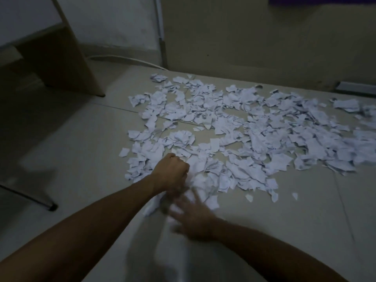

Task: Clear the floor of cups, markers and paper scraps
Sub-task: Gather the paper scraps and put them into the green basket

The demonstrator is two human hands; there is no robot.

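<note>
A wide spread of torn white paper scraps covers the tiled floor from the middle to the right edge. My left hand is at the near left edge of the spread, fingers curled down into a clump of scraps beneath it. My right hand is blurred, fingers apart, just in front of the pile and close to that same clump. No cups or markers are visible.
A wooden desk panel stands at the left. A thin metal leg with a black foot runs along the floor at the near left. A white cable and a pole are by the back wall.
</note>
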